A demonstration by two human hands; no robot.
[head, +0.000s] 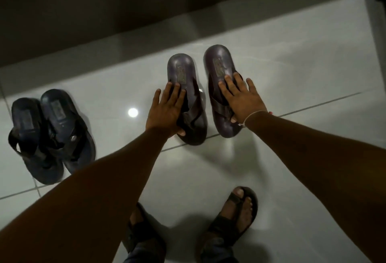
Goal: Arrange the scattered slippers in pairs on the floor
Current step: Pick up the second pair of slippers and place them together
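Two dark brown slippers lie side by side on the pale tiled floor, heels pointing away from me. My left hand (167, 110) grips the left brown slipper (181, 68) at its strap, thumb under the edge. My right hand (242, 97) holds the right brown slipper (217, 60) the same way, fingers spread over its strap and footbed. A small gap separates the two slippers. At the far left a pair of dark blue slippers (52, 133) lies together, the two overlapping slightly.
A dark wall or step (104, 12) runs along the far side of the floor. My own feet in dark sandals (234, 221) stand at the bottom of the view. A ceiling light reflects on the tile (133, 112) between the pairs.
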